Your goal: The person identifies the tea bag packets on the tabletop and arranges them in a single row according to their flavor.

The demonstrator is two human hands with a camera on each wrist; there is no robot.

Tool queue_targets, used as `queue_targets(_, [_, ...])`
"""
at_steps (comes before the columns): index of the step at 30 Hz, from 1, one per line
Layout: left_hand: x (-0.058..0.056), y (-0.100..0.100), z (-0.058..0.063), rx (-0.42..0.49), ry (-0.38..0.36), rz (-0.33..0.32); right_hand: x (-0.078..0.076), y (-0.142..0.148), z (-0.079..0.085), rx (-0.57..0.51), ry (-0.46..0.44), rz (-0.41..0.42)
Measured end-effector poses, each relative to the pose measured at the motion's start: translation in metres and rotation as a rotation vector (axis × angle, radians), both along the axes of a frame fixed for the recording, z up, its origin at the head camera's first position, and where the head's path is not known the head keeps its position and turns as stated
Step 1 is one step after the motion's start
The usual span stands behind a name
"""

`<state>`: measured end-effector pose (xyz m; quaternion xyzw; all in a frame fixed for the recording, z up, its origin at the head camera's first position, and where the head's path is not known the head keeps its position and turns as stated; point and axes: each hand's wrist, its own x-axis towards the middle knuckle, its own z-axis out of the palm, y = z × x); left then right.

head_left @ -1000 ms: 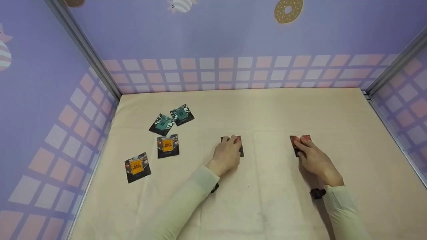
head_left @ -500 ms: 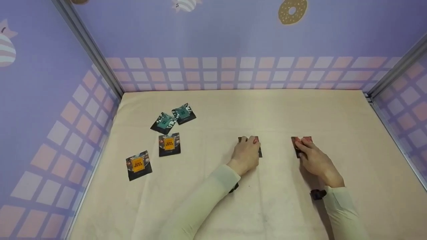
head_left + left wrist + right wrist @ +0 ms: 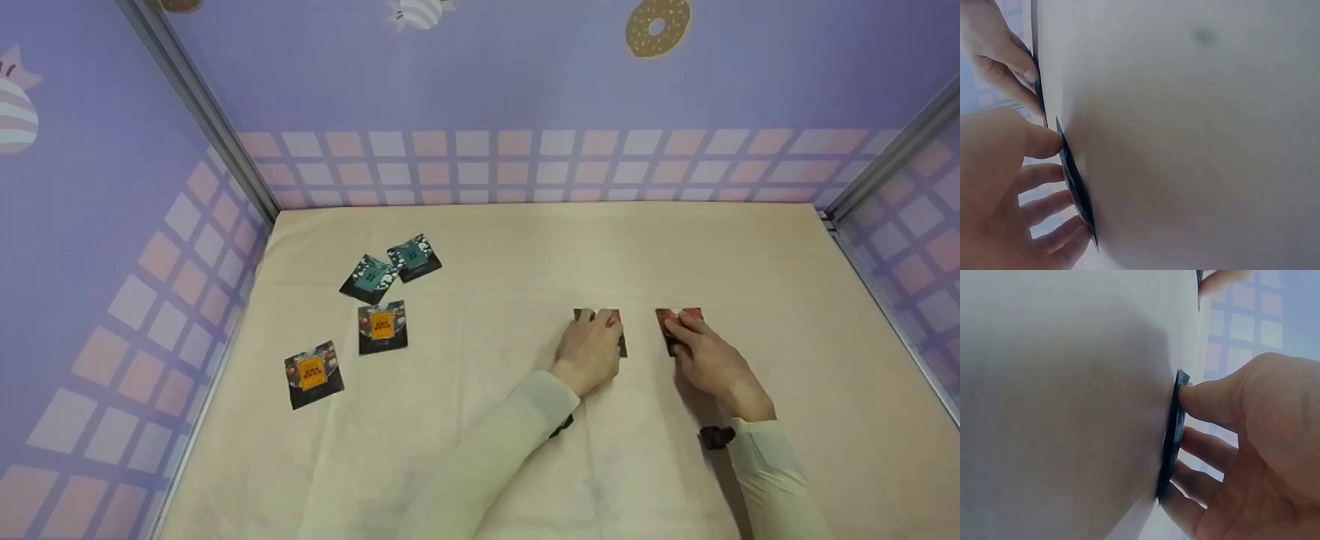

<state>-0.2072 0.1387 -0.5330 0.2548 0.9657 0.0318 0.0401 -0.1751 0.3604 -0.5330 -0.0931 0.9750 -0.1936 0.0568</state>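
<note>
My left hand (image 3: pixel 589 349) lies over a dark packet with red print (image 3: pixel 622 343), thumb and fingertips pressing on its top. In the left wrist view this packet (image 3: pixel 1077 185) lies along the table surface, fingers spread over it. To its right, my right hand (image 3: pixel 712 364) rests its fingertips on another dark packet with red print (image 3: pixel 664 322). The right wrist view shows that packet (image 3: pixel 1172 439) edge-on, with layered edges at its upper end. The hands hide most of both packets, and a narrow gap separates them.
Two packets with orange labels lie at the left, one nearer (image 3: pixel 313 375) and one farther (image 3: pixel 382 328). Behind them two packets with teal labels, a left one (image 3: pixel 368 278) and a right one (image 3: pixel 414 258), touch at their corners. Patterned walls (image 3: pixel 450 82) enclose the cloth-covered table (image 3: pixel 495 255).
My left hand has slid right along the table with its packet under the fingers, closing much of the distance to the right packet. The right hand stays in place.
</note>
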Motion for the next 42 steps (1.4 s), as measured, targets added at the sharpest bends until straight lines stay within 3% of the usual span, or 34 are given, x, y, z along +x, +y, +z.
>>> queue_targets(8, [0.004, 0.023, -0.005, -0.061, 0.047, -0.010, -0.001, 0.000, 0.000, 0.006, 0.025, 0.007])
queue_targets(27, [-0.001, 0.060, -0.010, -0.086, 0.018, -0.033, -0.001, -0.001, -0.002, -0.015, 0.025, -0.014])
queue_targets(42, [0.008, 0.064, -0.008, -0.120, 0.087, -0.048, 0.002, 0.001, -0.003, -0.024, 0.032, -0.016])
